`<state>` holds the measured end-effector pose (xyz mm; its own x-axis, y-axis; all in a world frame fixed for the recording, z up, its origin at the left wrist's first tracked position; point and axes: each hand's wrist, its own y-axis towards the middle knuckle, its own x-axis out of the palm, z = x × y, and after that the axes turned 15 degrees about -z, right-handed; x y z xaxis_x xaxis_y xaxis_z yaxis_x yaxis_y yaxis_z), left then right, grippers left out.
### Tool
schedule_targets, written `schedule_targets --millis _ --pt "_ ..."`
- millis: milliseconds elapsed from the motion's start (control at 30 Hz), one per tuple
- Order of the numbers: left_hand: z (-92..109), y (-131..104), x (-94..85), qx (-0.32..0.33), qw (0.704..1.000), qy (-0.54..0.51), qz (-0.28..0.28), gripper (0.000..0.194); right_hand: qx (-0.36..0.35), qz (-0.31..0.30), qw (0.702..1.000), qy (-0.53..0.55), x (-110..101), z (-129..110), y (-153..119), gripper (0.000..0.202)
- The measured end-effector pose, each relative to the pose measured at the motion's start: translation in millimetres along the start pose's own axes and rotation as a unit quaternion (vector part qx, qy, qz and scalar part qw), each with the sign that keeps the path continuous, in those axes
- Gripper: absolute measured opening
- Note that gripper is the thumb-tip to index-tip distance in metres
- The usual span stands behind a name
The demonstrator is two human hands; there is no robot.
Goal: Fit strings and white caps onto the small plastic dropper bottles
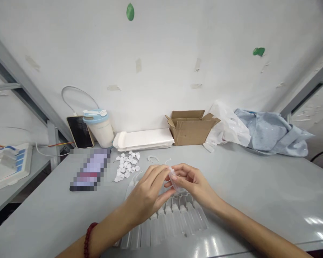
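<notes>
Both hands meet over the table around one small clear plastic tube [174, 182], which is tilted. My left hand [146, 191] has its fingertips closed at the tube's upper end and its thumb by the lower end. With thumb and fingers, my right hand [197, 182] grips the tube's side. A thin white cord sticks up by the left fingertips. Below my hands lies a row of similar clear tubes [168, 224], several with white tops and cords. Left of them is a pile of small white caps [127, 166]. A loose white loop [153, 158] lies behind my left hand.
A phone [90, 172] lies flat at left; another phone [80, 132] leans beside a blue-lidded cup [99, 129]. Along the wall are a white flat stack [145, 139], an open cardboard box [191, 132], a white plastic bag [227, 125] and blue cloth [274, 134].
</notes>
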<state>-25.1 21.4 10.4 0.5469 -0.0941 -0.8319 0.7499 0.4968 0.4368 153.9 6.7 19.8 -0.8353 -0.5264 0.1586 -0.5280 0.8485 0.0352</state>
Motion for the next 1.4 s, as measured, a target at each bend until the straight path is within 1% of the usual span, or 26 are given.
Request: schedule_targets --millis 100,200,267,400,433,500,567,600,667,733,800,900,1000,1133,1267,1400 --pt "3.1 8.2 4.1 0.006 1.0 0.026 0.007 0.039 0.001 0.011 1.0 -0.008 -6.8 -7.4 0.4 0.028" --pt "9.4 17.5 6.6 -0.011 0.999 0.036 0.004 0.046 -0.006 0.037 0.999 -0.018 -14.3 -14.3 0.2 0.024" --pt "13.3 24.4 7.3 -0.02 0.999 0.043 0.014 0.05 -0.021 0.055 0.998 -0.013 -17.3 -17.1 -0.6 0.022" --pt "17.7 38.5 7.8 -0.019 0.997 0.054 0.047 0.038 -0.04 0.062 0.997 -0.003 -20.1 -19.8 -2.3 0.019" --pt "18.8 41.3 8.2 -0.017 0.997 0.055 0.047 0.036 -0.04 0.074 0.996 -0.006 -21.3 -20.5 -2.6 0.018" --pt "22.8 45.1 10.0 -0.011 0.998 0.05 0.041 0.036 -0.049 0.132 0.99 -0.021 -25.5 -22.2 -3.4 0.02" --pt "30.0 45.7 13.3 0.001 1.0 0.028 0.012 0.038 -0.071 0.211 0.974 -0.051 -31.9 -24.5 -4.0 0.03" --pt "34.6 45.1 15.5 0.01 1.0 0.012 -0.015 0.038 -0.084 0.245 0.963 -0.068 -35.8 -25.8 -4.3 0.033" --pt "45.0 42.9 20.6 0.025 0.996 -0.022 -0.086 0.038 -0.104 0.286 0.947 -0.104 -43.7 -28.2 -4.3 0.035" --pt "54.5 40.9 26.3 0.031 0.987 -0.042 -0.154 0.037 -0.11 0.308 0.935 -0.138 -50.7 -29.8 -3.7 0.035" --pt "61.1 40.1 32.1 0.037 0.976 -0.043 -0.209 0.035 -0.11 0.318 0.928 -0.163 -55.3 -30.2 -2.5 0.035" --pt "64.4 40.6 40.2 0.038 0.964 -0.011 -0.263 0.029 -0.109 0.316 0.924 -0.186 -57.0 -28.6 -0.8 0.037" --pt "63.4 40.8 46.8 0.029 0.958 0.029 -0.285 0.024 -0.108 0.311 0.919 -0.216 -54.9 -25.9 0.2 0.04" --pt "62.2 40.5 51.9 0.01 0.957 0.056 -0.285 0.024 -0.102 0.306 0.912 -0.254 -53.7 -23.2 0.9 0.041" --pt "63.3 41.8 52.5 -0.006 0.955 0.064 -0.289 0.024 -0.092 0.305 0.905 -0.281 -56.8 -21.9 1.9 0.041" --pt "65.9 42.4 49.0 -0.011 0.954 0.057 -0.296 0.024 -0.076 0.309 0.894 -0.317 -61.6 -20.6 3.4 0.041"
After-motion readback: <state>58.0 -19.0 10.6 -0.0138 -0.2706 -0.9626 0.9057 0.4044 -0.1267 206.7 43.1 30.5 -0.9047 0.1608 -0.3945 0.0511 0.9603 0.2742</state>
